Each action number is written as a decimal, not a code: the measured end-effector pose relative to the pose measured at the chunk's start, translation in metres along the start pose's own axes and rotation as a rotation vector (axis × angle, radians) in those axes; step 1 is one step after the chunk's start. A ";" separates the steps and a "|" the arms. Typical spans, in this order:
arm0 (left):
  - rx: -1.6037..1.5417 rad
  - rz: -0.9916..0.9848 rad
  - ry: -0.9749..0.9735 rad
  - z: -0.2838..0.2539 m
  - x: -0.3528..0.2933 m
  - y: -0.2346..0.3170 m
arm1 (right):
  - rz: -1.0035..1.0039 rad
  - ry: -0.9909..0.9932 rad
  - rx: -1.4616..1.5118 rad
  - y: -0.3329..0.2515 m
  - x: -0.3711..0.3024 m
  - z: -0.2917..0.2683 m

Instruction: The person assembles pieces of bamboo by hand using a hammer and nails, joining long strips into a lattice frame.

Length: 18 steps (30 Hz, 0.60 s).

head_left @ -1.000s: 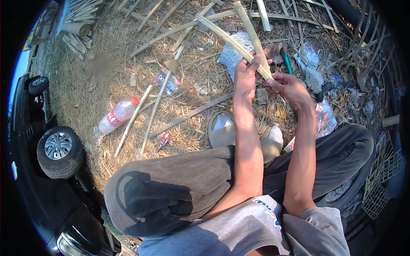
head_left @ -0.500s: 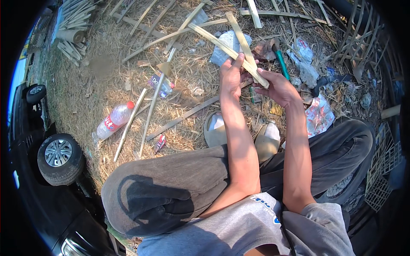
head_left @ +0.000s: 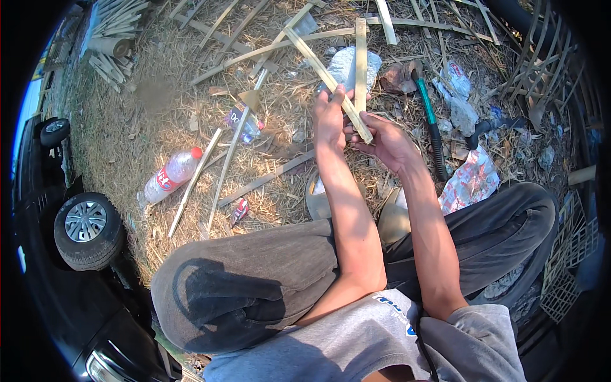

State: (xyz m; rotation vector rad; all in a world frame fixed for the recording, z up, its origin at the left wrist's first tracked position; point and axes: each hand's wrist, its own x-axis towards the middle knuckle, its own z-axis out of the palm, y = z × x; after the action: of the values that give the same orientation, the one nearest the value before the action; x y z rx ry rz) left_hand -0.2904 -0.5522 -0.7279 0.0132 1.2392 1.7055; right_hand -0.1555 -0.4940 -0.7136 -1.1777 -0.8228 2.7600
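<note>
My left hand is closed round a pale split-bamboo strip that slants from upper left to lower right, its thumb lying along it. Close beside it, my right hand pinches near that strip's lower end. A second, shorter strip stands almost straight up from between the hands; its lower end meets the first, and the fingers partly hide that meeting place. Behind the strips lies a pale grey stone block. To the right of my hands rests a tool with a green and black handle.
More strips lie crossed on straw-strewn ground. A plastic bottle with a red cap lies left, and a strip bundle at the far left. Woven lattice pieces are at right. A dark vehicle's wheel stands at the left edge.
Both hands have shifted left and slightly down with the strips. The shorter strip has swung from a slant to nearly upright, widening the angle between the two.
</note>
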 end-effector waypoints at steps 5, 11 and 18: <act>-0.002 -0.007 -0.014 0.004 -0.001 -0.002 | -0.011 0.054 -0.062 -0.006 -0.006 0.004; -0.044 0.016 0.013 0.010 -0.006 0.000 | -0.029 0.104 -0.040 -0.009 -0.008 0.003; 0.050 0.044 0.062 -0.001 0.003 -0.007 | -0.039 0.058 -0.083 -0.002 0.001 -0.010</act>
State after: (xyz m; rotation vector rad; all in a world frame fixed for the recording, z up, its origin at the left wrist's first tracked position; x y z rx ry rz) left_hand -0.2872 -0.5507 -0.7350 0.0181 1.3360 1.7235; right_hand -0.1496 -0.4870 -0.7188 -1.2343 -0.9526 2.6714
